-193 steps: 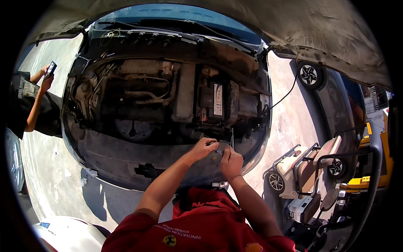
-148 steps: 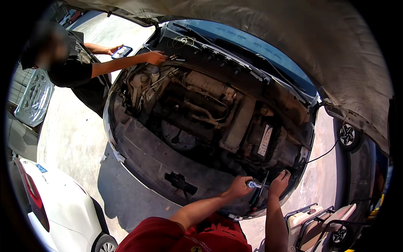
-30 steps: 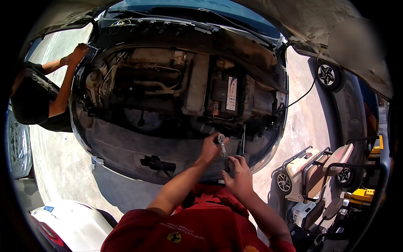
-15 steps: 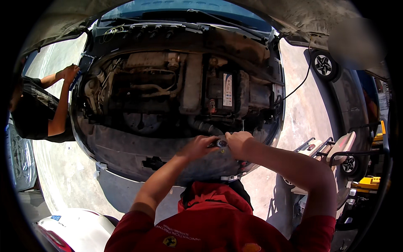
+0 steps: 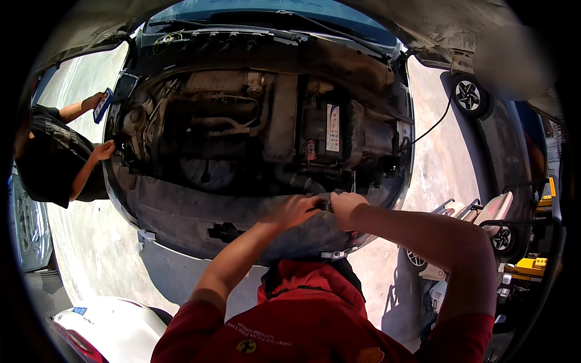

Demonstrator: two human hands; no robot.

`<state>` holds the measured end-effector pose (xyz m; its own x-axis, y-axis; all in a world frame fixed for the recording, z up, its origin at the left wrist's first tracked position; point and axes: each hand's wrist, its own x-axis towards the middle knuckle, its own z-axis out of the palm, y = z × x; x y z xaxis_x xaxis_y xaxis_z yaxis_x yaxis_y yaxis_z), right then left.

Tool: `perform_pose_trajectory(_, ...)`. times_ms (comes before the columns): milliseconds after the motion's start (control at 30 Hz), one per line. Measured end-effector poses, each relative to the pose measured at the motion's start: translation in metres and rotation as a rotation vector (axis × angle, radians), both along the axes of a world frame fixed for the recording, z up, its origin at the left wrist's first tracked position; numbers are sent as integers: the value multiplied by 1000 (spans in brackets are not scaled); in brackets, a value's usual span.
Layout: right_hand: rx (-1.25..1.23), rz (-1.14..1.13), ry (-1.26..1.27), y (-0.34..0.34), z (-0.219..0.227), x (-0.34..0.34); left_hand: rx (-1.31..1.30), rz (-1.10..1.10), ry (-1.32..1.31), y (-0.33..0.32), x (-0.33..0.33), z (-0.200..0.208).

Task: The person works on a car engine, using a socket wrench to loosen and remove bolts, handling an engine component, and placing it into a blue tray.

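Observation:
My left hand (image 5: 295, 212) and my right hand (image 5: 348, 210) meet over the front panel (image 5: 181, 212) of a car, just in front of the engine bay. Between them sits a small dark metal tool (image 5: 325, 206), which looks like a ratchet wrench; most of it is hidden by my fingers. Both hands are closed round it, the left at one end, the right at the other. A thin metal rod (image 5: 353, 180) stands up just beyond my right fist. The black ribbed hose (image 5: 296, 179) lies right behind my hands.
The battery (image 5: 330, 128) and dusty engine (image 5: 218, 115) fill the bay under the raised hood (image 5: 423, 24). At the left fender a person (image 5: 54, 151) holds a blue box (image 5: 103, 106). A black cable (image 5: 433, 127) hangs at the right. A white vehicle (image 5: 115, 330) stands behind, lower left.
The tool has turned between my hands, so its round metal head no longer faces up. The other person's hands have parted, one holding the blue box, the other lowered toward the fender.

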<state>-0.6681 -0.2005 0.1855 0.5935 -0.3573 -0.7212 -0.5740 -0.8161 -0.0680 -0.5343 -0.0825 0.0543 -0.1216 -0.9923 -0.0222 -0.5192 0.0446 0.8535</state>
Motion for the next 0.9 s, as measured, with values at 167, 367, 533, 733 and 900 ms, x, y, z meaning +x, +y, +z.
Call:
perform_pose_trajectory(167,38,71,-10,2,-10,-2,29,45,-86,5,-4,15)
perform_pose_trajectory(367,-308,703,-203,-8,-24,-2,-84,493,394,0,59,73)
perform_pose_trajectory(533,-297,590,-163,-9,-9,-20,-1331,316,517,14,140,283)
perform_pose_trajectory(733,-251,634,-152,-5,-4,-4,-1298,-287,257,48,126,340)
perform_pose_trajectory(900,-204,578,-176,-8,-9,-5,-1266,-354,222,54,122,340)
